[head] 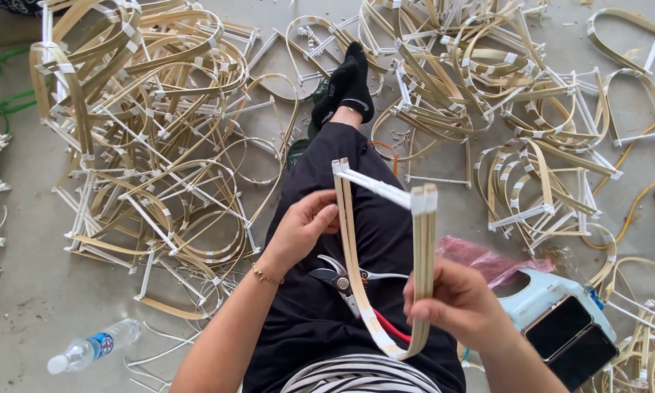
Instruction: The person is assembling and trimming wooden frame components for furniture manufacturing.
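Bamboo frame held up over the lap, both hands on it

Pale bent-strip bamboo frame [386, 240] with a white crossbar stands above black trousers [342, 291]; left hand [302, 229] pinches the near upright strip, grip closed on it, right hand [455, 302] clasps the other side low down, grip closed around the strips. Pruning shears [342, 280] with a red-lined handle lie on the lap, just beneath the frame. Heaps of similar frames [160, 124] cover the concrete floor. Plastic water bottle [94, 346] lies at lower left; pink plastic bag [480, 258] and two dark phones [568, 338] sit near the right wrist
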